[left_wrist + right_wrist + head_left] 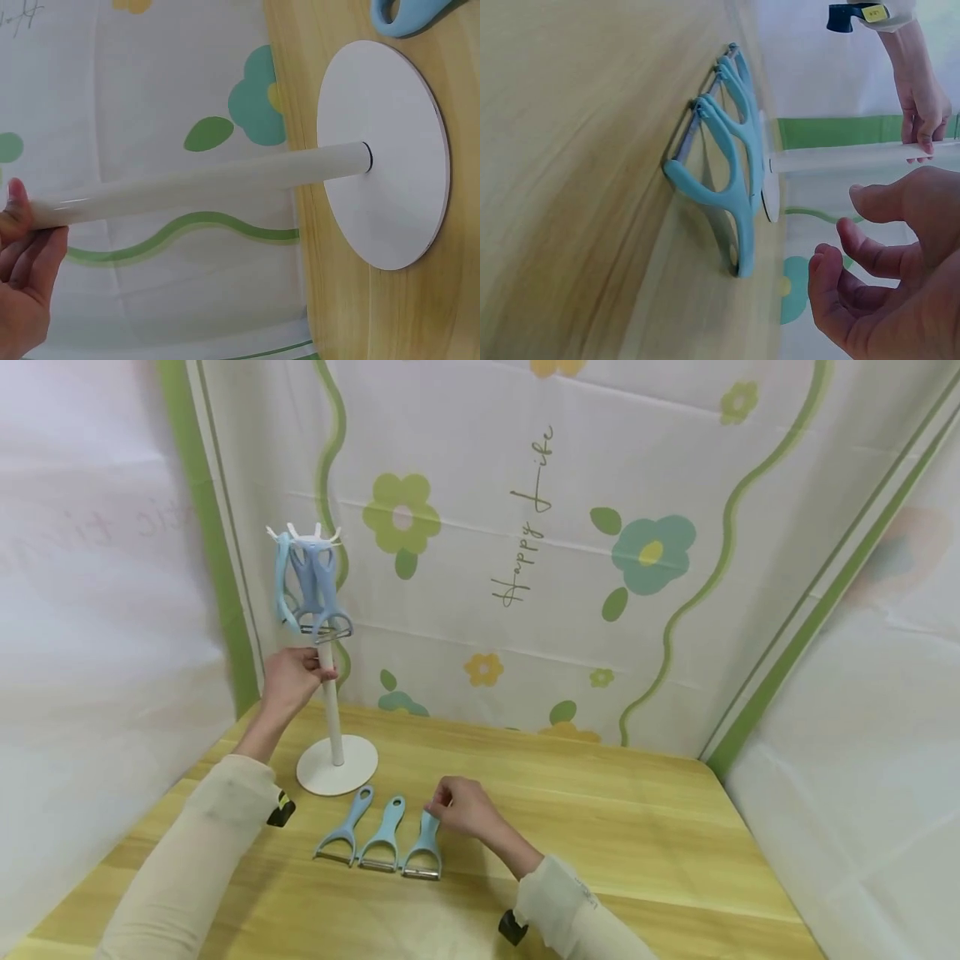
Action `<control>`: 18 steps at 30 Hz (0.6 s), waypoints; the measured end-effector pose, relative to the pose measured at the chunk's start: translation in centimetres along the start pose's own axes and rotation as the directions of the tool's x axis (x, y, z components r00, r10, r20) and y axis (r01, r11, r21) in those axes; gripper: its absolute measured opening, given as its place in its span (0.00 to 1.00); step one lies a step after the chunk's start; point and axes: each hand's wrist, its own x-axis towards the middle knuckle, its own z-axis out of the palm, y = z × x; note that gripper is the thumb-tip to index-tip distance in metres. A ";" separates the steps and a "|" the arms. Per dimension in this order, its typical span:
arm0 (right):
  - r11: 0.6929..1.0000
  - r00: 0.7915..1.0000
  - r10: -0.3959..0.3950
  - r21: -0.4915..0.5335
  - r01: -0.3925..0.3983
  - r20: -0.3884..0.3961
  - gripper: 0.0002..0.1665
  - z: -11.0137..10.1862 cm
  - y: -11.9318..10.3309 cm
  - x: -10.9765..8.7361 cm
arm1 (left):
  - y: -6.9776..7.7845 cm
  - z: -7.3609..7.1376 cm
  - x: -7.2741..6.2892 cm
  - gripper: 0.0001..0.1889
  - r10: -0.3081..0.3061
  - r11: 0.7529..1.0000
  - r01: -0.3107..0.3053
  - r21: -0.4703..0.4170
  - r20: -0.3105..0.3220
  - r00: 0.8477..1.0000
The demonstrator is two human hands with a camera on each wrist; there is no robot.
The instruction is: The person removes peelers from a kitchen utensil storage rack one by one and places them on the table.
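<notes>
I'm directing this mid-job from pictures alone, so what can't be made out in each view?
Head: handle end of the peeler nearest the right hand, hidden by that hand.
Head: exact count of hanging peelers; they overlap.
Left wrist: top of the stand, cut off by the left edge.
Right wrist: stand's top, cut off by the right edge.

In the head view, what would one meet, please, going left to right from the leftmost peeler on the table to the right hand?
Blue Y-peeler, middle light-blue Y-peeler, rightmost light-blue Y-peeler, right hand.
</notes>
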 end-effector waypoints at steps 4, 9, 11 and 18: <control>1.000 1.000 -0.020 -0.005 0.020 -0.010 0.12 -0.2 -0.2 0.2 | 0.0 -0.1 -0.1 0.13 -0.008 1.000 0.008 0.004 -0.012 1.000; 1.000 1.000 -0.021 0.020 0.021 -0.002 0.12 -0.4 -0.6 0.5 | 0.1 -0.4 -0.1 0.12 0.011 0.996 -0.012 0.083 0.009 1.000; 0.999 1.000 -0.017 0.038 0.017 -0.001 0.12 -0.4 -0.7 0.8 | 0.1 -0.5 0.0 0.12 0.019 0.994 -0.021 0.104 0.024 1.000; 0.993 0.999 -0.034 0.110 0.038 -0.035 0.08 -0.2 -1.7 1.9 | 0.6 -0.6 0.4 0.12 0.027 0.981 -0.047 0.187 0.110 0.994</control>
